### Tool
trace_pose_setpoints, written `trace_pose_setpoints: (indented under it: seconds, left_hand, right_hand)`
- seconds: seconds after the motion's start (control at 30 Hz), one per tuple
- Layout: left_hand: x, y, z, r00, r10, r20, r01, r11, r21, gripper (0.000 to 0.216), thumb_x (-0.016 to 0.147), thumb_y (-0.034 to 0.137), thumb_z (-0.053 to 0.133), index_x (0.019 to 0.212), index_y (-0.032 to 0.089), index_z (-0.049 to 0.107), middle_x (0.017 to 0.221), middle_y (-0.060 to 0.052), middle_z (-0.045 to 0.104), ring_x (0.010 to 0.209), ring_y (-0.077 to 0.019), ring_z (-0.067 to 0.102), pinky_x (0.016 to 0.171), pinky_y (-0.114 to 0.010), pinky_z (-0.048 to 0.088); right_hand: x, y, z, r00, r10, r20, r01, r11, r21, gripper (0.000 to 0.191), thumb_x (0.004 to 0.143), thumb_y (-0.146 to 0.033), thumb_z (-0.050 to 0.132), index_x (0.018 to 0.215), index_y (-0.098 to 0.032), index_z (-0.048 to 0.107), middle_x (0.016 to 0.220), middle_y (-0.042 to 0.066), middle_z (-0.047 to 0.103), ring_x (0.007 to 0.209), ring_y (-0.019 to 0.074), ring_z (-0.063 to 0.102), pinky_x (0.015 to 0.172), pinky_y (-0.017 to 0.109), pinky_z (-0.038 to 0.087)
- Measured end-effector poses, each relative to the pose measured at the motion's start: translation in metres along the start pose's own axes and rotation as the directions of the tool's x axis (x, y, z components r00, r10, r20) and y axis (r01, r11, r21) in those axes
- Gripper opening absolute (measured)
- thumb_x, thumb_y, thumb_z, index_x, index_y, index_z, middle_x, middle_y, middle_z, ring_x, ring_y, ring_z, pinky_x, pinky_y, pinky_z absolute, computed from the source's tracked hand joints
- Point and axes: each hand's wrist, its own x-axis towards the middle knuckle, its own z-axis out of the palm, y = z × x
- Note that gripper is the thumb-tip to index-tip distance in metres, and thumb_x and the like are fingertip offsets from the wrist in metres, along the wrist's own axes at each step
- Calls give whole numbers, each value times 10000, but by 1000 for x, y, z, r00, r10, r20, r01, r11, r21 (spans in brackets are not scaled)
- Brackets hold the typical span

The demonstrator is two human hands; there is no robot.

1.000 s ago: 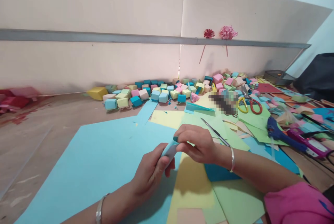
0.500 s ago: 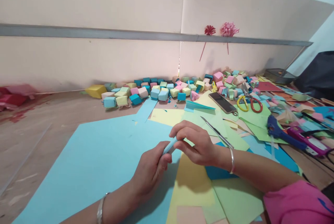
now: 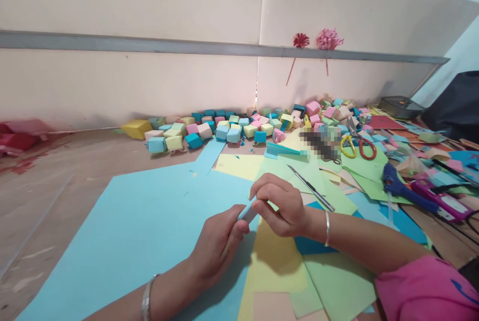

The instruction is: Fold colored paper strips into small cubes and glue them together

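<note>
Pinching a folded blue paper piece point(image 3: 247, 212) between them, both hands meet low in the centre of the frame. The left hand point(image 3: 220, 241) clasps its lower end in curled fingers, and the right hand point(image 3: 280, 205) grips the upper end with its fingertips.

Under the hands lies a large light blue sheet point(image 3: 142, 231), smooth and flat, overlapped at lower right by a yellow sheet point(image 3: 275, 266) and a pale green sheet point(image 3: 339, 286). Just right of the right hand a thin metal craft knife point(image 3: 311, 189) rests slantwise on green paper. Further right lie scissors point(image 3: 357, 147) with one yellow and one red handle, and a blue glue gun point(image 3: 398, 188). Along the wall in the middle of the frame runs a heap of small paper cubes point(image 3: 224, 132) in pink, yellow, green and blue. Two paper flowers point(image 3: 316, 40), red and pink, sit on a ledge at upper right.
</note>
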Motion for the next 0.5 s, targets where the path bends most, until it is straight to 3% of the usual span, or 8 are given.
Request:
trace_pose_setpoints:
  seconds: [0.13,0.3,0.43,0.5]
  left_hand:
    - [2,2,-1,996,70,-55,-66,995,74,328,999,355,303,866,205,562,709,8,564,620,-134,485,582,-253,394]
    - [6,7,-8,951,217,-219,-178,967,185,89,933,221,504,956,194,585,826,-19,575,769,-147,526,678,-254,435]
    - [6,11,-13,916,244,-318,-211,968,135,95,883,109,569,884,200,597,788,6,533,703,-108,504,621,-209,421]
    - [6,11,-14,906,238,-350,-221,971,90,125,883,89,561,881,207,602,781,12,524,686,-99,502,600,-200,416]
  right_hand:
    - [-1,1,1,1000,-9,12,10,1000,-13,86,880,-135,498,821,-195,477,771,65,576,702,164,532,617,299,475]
    - [-2,1,1,999,-30,33,31,1000,-5,82,895,-133,491,845,-196,474,798,72,574,715,164,528,620,302,481]
    - [-3,3,0,998,-52,32,51,998,35,27,906,-206,527,903,-187,507,858,96,602,781,182,567,669,328,513]
    - [-3,4,1,999,-35,-8,35,997,72,100,882,-226,570,955,-180,519,873,100,613,803,193,584,693,353,523]
